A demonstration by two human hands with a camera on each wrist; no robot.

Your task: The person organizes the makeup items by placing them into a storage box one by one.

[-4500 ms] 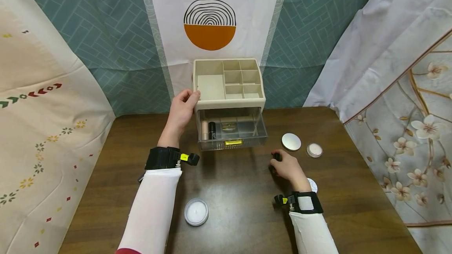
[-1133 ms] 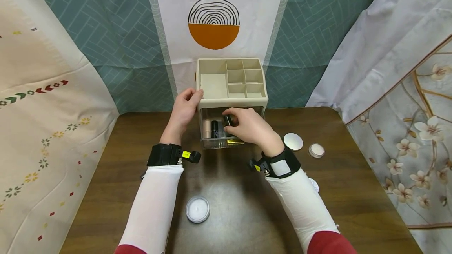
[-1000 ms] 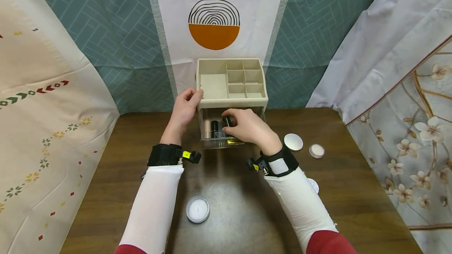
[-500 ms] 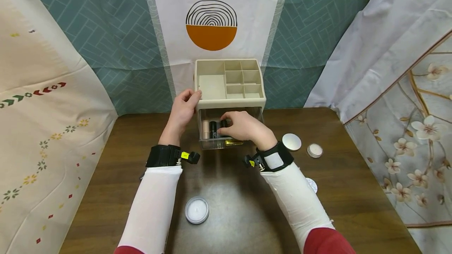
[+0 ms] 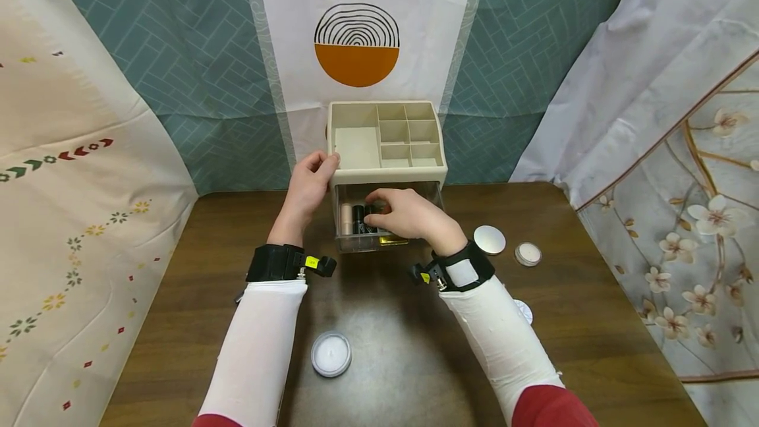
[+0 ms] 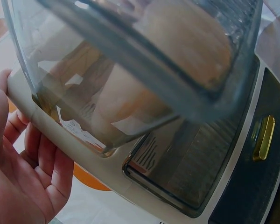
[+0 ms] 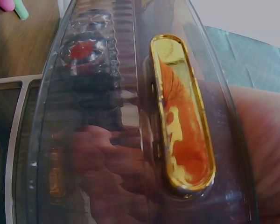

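In the head view, my left hand point(image 5: 309, 180) grips the left edge of a cream cosmetics organizer point(image 5: 388, 176), thumb on top and fingers curled under the rim. Its clear drawer point(image 5: 358, 243) with a gold handle point(image 5: 393, 240) is pulled out. Inside, a beige tube point(image 5: 346, 219) and a black tube point(image 5: 358, 215) lie side by side at the left. My right hand point(image 5: 412, 213) reaches into the drawer and pinches a second dark tube point(image 5: 370, 211), close to the right of the first. Its fingers hide most of that tube and the drawer's right part.
Right of the organizer lie a round white disc point(image 5: 489, 240) and a small round jar point(image 5: 528, 254). Another round white piece point(image 5: 524, 311) is partly behind the right sleeve. A larger round tub point(image 5: 331, 354) stands near the front. Closed drawers show below in the left wrist view.
My right hand has gone from the table at the right into the drawer with the dark tube, then shifted it left, beside the other black tube. My left hand keeps its grip.
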